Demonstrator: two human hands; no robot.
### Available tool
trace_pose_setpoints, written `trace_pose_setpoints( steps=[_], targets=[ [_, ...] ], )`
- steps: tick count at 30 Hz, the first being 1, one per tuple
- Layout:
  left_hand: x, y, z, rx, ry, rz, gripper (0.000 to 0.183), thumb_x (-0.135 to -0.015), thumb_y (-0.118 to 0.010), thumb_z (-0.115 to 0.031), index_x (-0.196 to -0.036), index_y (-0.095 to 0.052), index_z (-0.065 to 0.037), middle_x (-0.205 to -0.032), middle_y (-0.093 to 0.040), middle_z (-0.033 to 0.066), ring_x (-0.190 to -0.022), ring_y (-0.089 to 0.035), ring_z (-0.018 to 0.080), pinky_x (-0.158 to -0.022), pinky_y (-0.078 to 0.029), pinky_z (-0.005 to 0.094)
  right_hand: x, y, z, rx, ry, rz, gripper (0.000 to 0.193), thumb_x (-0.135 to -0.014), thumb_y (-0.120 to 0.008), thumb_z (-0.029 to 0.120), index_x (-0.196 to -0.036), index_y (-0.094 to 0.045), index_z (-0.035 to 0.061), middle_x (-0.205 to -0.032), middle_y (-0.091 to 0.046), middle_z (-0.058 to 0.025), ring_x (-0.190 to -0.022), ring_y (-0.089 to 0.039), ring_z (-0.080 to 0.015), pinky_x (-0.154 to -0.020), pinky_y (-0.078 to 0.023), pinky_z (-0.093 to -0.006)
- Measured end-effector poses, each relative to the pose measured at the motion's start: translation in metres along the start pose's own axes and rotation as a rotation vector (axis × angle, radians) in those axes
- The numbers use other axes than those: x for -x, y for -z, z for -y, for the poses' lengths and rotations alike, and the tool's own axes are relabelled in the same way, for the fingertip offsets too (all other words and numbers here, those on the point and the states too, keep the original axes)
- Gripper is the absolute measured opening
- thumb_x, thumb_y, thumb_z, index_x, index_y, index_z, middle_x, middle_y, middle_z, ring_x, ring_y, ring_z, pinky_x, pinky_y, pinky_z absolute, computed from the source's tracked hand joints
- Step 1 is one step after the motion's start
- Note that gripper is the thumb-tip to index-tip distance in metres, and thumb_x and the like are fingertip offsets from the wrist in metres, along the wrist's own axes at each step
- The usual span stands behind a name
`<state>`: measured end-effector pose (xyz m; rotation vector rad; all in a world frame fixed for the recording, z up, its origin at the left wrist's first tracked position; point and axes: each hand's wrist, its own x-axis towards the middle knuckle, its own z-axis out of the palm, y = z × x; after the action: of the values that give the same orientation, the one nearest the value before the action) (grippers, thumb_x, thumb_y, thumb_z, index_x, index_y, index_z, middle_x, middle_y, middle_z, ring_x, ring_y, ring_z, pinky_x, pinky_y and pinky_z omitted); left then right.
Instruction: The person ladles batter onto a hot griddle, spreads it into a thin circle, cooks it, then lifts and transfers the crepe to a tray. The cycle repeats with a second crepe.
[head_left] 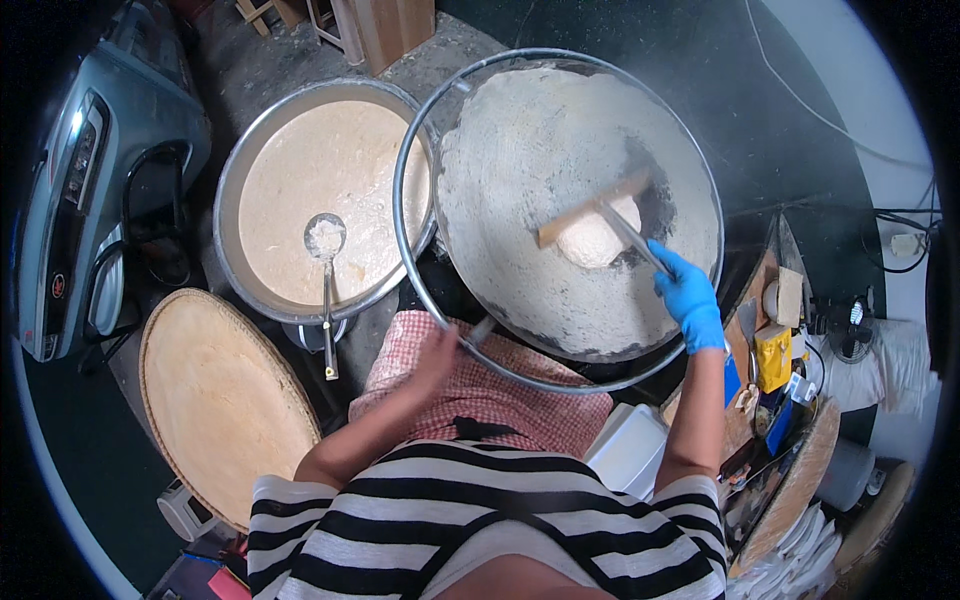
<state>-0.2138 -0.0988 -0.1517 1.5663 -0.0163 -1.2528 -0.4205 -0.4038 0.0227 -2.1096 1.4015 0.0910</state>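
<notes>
While your blue-gloved R hand [684, 288] grips the wood-bladed T-shaped spreader [602, 206], uneven pressure could streak pale wet batter [592, 244] on round grey griddle [658, 214]; bare L hand [434, 358], can't tell if gripping.

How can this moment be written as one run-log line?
right hand: blue-gloved, holding spreader | left hand: bare, near metal ring | pale lump: on griddle, beside spreader | ladle: in basin

- The person's bare left hand [436, 358] looks slightly blurred, the left forearm [362, 425] slanting forward and inward.
- The blue-gloved right hand [688, 293] reaches farther out, fingers [664, 258] curled closed, right forearm [692, 405] extended.
</notes>
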Motion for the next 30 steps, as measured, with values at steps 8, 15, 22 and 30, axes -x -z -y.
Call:
trace_pose_setpoints(
  steps=[8, 15, 22, 30],
  targets=[
    [-0.033, 0.025, -0.024, -0.137, -0.003, 0.033, 0.024, -0.093, -0.045, -0.023, -0.095, -0.051, 0.0, -0.08, -0.063, 0.0133, -0.064, -0.061, 0.0194, -0.056, -0.051, 0.0293, -0.029, -0.029, -0.001, -0.148, 0.097, -0.009, 0.043, -0.083, -0.056, 0.008, -0.123, -0.053, 0.0229, -0.104, -0.062, -0.0161, -0.087, -0.061, -0.0262, -0.081, -0.046, -0.0326],
    [-0.113, 0.071, -0.109, -0.215, 0.014, 0.105, 0.025, -0.094, -0.044, -0.022, -0.092, -0.051, 0.002, -0.075, -0.063, 0.0125, -0.06, -0.061, 0.0183, -0.058, -0.052, 0.0304, -0.02, 0.025, -0.003, 0.004, 0.137, 0.021, 0.044, -0.08, -0.056, 0.004, -0.122, -0.055, 0.0185, -0.103, -0.063, -0.0134, -0.086, -0.062, -0.0217, -0.08, -0.046, -0.0309],
    [-0.11, 0.055, -0.106, -0.096, -0.255, -0.092, 0.036, -0.091, -0.049, -0.034, -0.102, -0.054, 0.0, -0.082, -0.059, 0.0064, -0.069, -0.056, 0.0123, -0.063, -0.047, 0.025, -0.038, -0.014, 0.002, -0.073, 0.306, 0.027, 0.045, -0.079, -0.057, 0.002, -0.121, -0.055, 0.0166, -0.11, -0.062, -0.0108, -0.097, -0.059, -0.0201, -0.085, -0.044, -0.0295],
    [-0.012, 0.025, -0.004, 0.034, -0.094, 0.047, 0.022, -0.092, -0.049, -0.027, -0.097, -0.055, -0.007, -0.083, -0.058, 0.0012, -0.065, -0.052, 0.0092, -0.061, -0.046, 0.0225, -0.038, 0.036, -0.013, -0.054, 0.155, 0.13, 0.047, -0.079, -0.055, -0.002, -0.122, -0.055, 0.0156, -0.102, -0.062, -0.0063, -0.084, -0.056, -0.0145, -0.078, -0.045, -0.0268]
  ],
)
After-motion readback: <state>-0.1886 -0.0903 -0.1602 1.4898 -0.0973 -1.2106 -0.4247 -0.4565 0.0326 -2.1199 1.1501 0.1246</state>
